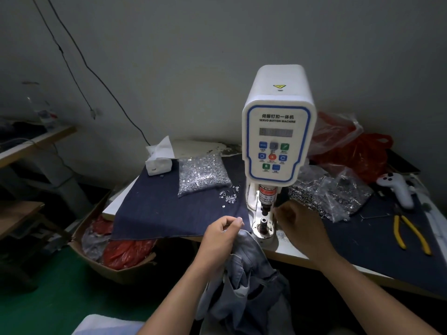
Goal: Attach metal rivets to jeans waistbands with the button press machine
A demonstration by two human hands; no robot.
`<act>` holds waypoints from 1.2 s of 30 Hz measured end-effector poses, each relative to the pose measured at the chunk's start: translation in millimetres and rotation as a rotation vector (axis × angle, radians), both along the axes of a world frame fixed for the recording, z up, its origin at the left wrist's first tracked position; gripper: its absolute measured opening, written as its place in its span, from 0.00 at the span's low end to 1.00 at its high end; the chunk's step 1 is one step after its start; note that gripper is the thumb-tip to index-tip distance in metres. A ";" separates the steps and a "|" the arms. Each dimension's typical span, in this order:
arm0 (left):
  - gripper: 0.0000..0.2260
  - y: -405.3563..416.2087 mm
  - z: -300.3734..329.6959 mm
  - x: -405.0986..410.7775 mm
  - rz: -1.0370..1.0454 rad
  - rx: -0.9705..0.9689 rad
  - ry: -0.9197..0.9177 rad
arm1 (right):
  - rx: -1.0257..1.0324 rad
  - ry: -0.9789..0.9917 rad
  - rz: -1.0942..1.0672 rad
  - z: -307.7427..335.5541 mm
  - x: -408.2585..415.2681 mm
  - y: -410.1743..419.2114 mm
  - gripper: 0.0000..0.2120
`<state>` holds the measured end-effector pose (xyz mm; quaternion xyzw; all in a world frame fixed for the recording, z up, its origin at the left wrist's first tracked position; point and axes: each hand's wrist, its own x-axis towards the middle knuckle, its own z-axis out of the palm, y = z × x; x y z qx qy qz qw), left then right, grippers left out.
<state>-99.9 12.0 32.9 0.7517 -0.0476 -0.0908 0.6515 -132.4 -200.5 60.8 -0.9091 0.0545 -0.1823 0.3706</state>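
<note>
A white servo button machine (pixel 278 131) stands on the table, its lower die (pixel 263 226) bare under the red-collared punch. Grey jeans (pixel 244 274) hang bunched from the table's front edge down toward me. My left hand (pixel 221 238) grips the top of the jeans just left of the die, fingers curled over the cloth. Just right of the die is my right hand (pixel 300 228), seen from the back with its fingertips toward the punch; whether it holds a rivet is hidden. A clear bag of silver rivets (pixel 204 175) lies left of the machine, with loose ones (pixel 228 195) beside it.
Dark denim cloth (pixel 157 209) covers the table. More bags of metal parts (pixel 326 192), red plastic bags (pixel 355 151), yellow-handled pliers (pixel 411 235) and a white controller (pixel 396 187) lie on the right. A tissue pack (pixel 158 160) sits at the back left. A cardboard box (pixel 106 245) stands on the green floor.
</note>
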 end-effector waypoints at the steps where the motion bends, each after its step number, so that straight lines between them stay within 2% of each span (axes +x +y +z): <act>1: 0.12 1.2 3.4 1.0 -0.012 -0.013 0.024 | 0.075 -0.016 0.024 -4.4 -9.6 3.5 0.06; 2: 0.13 2.0 7.2 2.2 -0.029 -0.053 0.053 | 0.127 0.022 0.096 -8.7 -18.5 6.9 0.05; 4: 0.13 4.1 17.3 3.2 -0.075 -0.214 0.129 | 0.144 0.239 0.294 -12.4 -31.7 13.7 0.02; 6: 0.14 5.1 28.5 4.1 -0.125 -0.347 0.200 | -0.010 0.414 0.457 -13.3 -37.2 13.2 0.07; 8: 0.15 6.6 34.8 7.0 -0.184 -0.364 0.232 | -0.128 0.458 0.535 -14.4 -36.1 5.2 0.12; 9: 0.16 7.9 36.6 8.4 -0.221 -0.343 0.229 | -0.065 0.459 0.538 -14.4 -35.9 0.9 0.10; 11: 0.18 16.6 37.1 13.5 -0.299 -0.195 0.125 | 0.369 0.440 0.488 -12.1 -37.7 -5.2 0.05; 13: 0.17 31.5 36.8 20.4 -0.419 0.112 -0.055 | 0.821 0.391 0.419 -11.2 -39.2 -9.6 0.04; 15: 0.16 45.2 32.3 27.8 -0.560 0.402 -0.124 | 1.026 0.377 0.370 -10.0 -36.8 -12.3 0.11; 16: 0.16 49.6 29.9 29.7 -0.592 0.457 -0.106 | 1.059 0.374 0.365 -9.2 -35.6 -13.1 0.10; 17: 0.15 52.2 27.5 29.8 -0.593 0.426 -0.075 | 1.069 0.376 0.365 -7.4 -34.3 -13.6 0.06; 18: 0.14 52.4 24.6 27.6 -0.576 0.309 -0.033 | 1.055 0.383 0.364 -5.3 -33.2 -13.4 0.02; 19: 0.11 49.9 22.4 23.3 -0.546 0.142 0.018 | 1.008 0.403 0.367 -5.7 -31.6 -12.9 0.05; 21: 0.09 37.1 15.7 15.8 -0.440 -0.139 0.140 | 0.818 0.507 0.415 -7.3 -29.6 -11.6 0.20; 22: 0.11 29.5 11.4 13.1 -0.377 -0.220 0.191 | 0.736 0.553 0.444 -6.4 -29.4 -10.5 0.23; 24: 0.15 14.9 3.8 7.6 -0.279 -0.294 0.266 | 0.638 0.573 0.486 -6.6 -28.8 -11.6 0.19; 27: 0.11 -0.2 -2.2 2.2 -0.183 -0.302 0.352 | 0.694 0.558 0.443 -7.8 -27.5 -17.7 0.17; 29: 0.14 -8.2 -3.8 -1.6 -0.155 -0.279 0.347 | 0.759 0.557 0.428 -9.7 -26.2 -19.1 0.12; 32: 0.25 -15.7 -3.6 -6.6 -0.156 -0.026 0.130 | 0.855 0.528 0.393 -14.5 -25.4 -19.4 0.10; 33: 0.25 -15.8 -5.5 -7.1 -0.153 0.084 0.032 | 0.846 0.519 0.384 -14.3 -26.2 -19.0 0.10; 36: 0.14 -12.5 -14.1 -2.5 0.006 0.328 -0.178 | 0.764 0.522 0.362 -12.0 -27.9 -16.5 0.14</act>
